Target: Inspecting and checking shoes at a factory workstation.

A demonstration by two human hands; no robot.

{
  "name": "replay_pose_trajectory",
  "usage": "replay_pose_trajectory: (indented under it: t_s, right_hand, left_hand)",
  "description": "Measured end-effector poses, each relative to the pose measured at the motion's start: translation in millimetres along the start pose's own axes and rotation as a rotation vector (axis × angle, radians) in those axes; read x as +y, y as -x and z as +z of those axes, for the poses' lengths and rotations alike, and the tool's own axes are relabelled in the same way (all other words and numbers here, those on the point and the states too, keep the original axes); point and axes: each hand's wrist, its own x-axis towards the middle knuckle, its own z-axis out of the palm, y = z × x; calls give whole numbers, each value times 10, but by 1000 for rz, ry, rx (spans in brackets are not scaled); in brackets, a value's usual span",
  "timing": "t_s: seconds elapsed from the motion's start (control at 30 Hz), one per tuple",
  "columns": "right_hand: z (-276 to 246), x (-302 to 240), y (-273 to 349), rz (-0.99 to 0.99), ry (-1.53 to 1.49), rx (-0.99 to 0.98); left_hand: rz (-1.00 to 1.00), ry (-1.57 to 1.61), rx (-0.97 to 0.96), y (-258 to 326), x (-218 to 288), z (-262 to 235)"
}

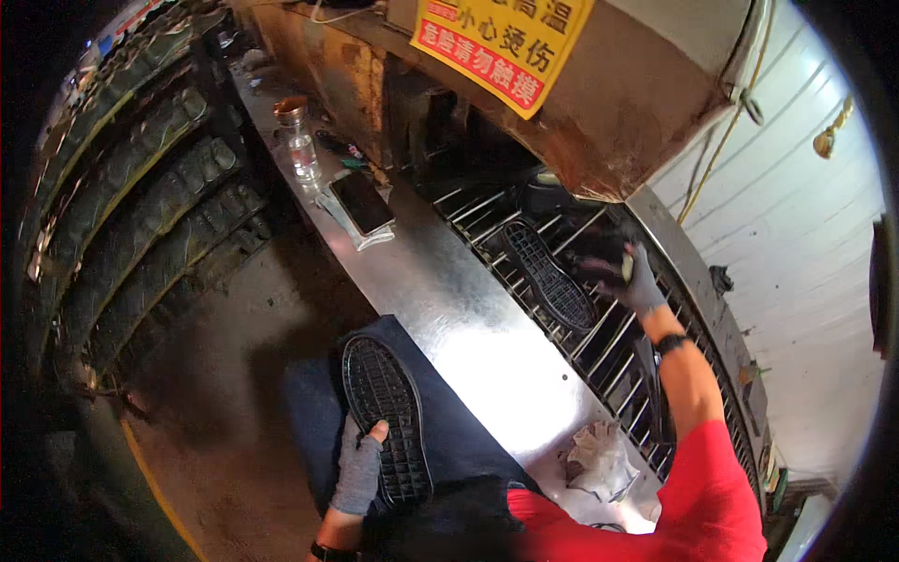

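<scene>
My left hand [361,459], in a grey fingerless glove, grips a black shoe sole [386,421] by its edge. Its gridded face is turned up, with the bare thumb across it. Over the rack of metal bars [585,351], my gloved right hand [639,276] is closed around a dark thing [597,258], too blurred to make out. Just left of that hand, a second black sole [548,276] rests on the bars with its gridded face up.
A steel ledge [449,309] runs beside the rack, bearing a glass bottle [302,150], a phone [362,201] on a cloth and a crumpled pale cloth [601,464]. A brown metal hood [609,122] with a yellow-red sign overhangs the rack. Shelves of dark shoes [150,197] stand left.
</scene>
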Motion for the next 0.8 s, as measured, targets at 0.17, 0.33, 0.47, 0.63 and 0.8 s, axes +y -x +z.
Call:
replay_pose_trajectory:
  t_s: [0.17, 0.33, 0.47, 0.63, 0.8]
  right_hand:
    - [42, 717, 1244, 17, 56, -217]
    - [624, 1144, 2190, 214, -92, -396]
    - [1952, 1329, 2445, -5, 398, -601]
    - [2878, 1448, 2693, 145, 398, -720]
    - [3132, 1615, 2785, 300, 247, -765]
  left_hand:
    - [454, -437, 146, 153, 166, -263]
    - [517, -29, -301, -58, 629, 185]
    - [663, -108, -110, -62, 845, 602]
    - [464, 506, -460, -35, 896, 106]
    - [430, 759, -644, 27, 927, 271]
